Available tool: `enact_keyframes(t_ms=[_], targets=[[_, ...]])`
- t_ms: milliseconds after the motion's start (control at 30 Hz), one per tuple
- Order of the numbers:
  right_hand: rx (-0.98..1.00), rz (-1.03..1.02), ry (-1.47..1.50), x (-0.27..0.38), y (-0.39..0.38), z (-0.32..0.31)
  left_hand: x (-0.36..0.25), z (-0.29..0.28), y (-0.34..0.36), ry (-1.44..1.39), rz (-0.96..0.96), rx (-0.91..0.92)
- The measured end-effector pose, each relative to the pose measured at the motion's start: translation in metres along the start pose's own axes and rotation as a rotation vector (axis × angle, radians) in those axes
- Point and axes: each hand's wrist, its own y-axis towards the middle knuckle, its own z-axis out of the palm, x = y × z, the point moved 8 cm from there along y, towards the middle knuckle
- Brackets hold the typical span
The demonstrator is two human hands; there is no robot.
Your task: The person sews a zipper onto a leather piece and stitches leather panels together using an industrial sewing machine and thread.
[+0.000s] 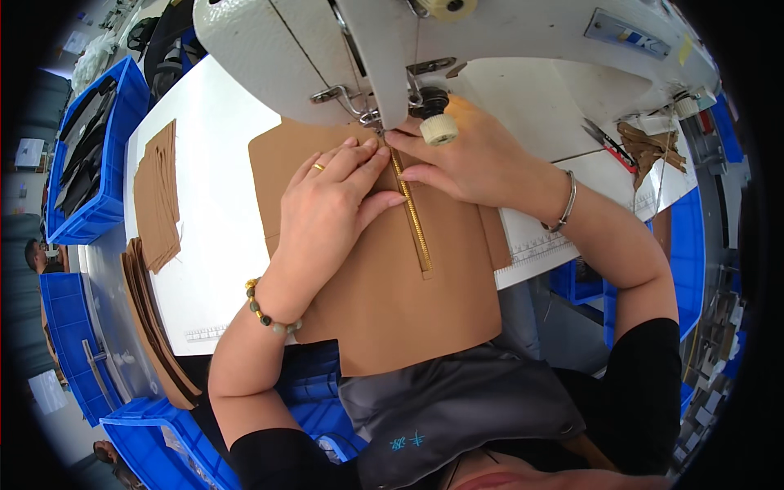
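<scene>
A tan panel (408, 318) with a gold zipper (416, 233) set in a slot lies beneath the white sewing machine's (273, 49) needle and presser foot (376, 122). My left hand (331, 196) rests on the panel left of the zipper, fingers lying flat toward the presser foot, thumb touching near the zipper's left edge. My right hand (457, 163) is to the right, index finger reaching beside the foot and thumb resting by the zipper, partly hidden behind the machine's black and cream knob (438, 126). Both hands press on the panel, with nothing visibly gripped.
Tan pieces (155, 196) and longer strips (147, 327) lie at left. Blue bins (110, 171) surround the table (196, 310). Red-and-black snips (616, 151) and brown scraps (645, 147) sit at right. A person (34, 255) is at the far left; another head shows lower left.
</scene>
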Motion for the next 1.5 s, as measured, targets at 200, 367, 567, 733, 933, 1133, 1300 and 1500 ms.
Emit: enact_keyframes(t_ms=[200, 367, 567, 733, 933, 1133, 1300, 1500], targets=[[-0.158, -0.036, -0.062, 0.006, -0.001, -0.016, 0.000, 0.000, 0.000, -0.007, -0.003, 0.014], [-0.123, 0.075, -0.199, 0.003, -0.003, -0.014, 0.001, 0.003, -0.003, -0.009, 0.013, 0.005], [-0.129, 0.053, -0.212, 0.007, -0.004, -0.020, -0.028, 0.002, -0.030, 0.091, -0.034, 0.176], [-0.155, 0.068, 0.161, 0.023, -0.045, -0.046, -0.100, -0.008, -0.091, -0.073, -0.072, 0.335], [-0.195, 0.306, 0.388, 0.037, -0.096, -0.061, -0.085, -0.024, -0.093, -0.153, -0.079, 0.267], [-0.176, 0.043, 0.337, 0.082, -0.086, -0.049, -0.033, -0.034, -0.092, -0.917, -0.656, 0.107], [-0.070, -0.054, 0.285, 0.097, -0.072, -0.031, -0.032, -0.038, -0.091, -0.906, -0.639, -0.007], [-0.101, -0.059, 0.261, 0.096, -0.069, -0.030, -0.029, -0.035, -0.095, -0.980, -0.648, -0.023]])
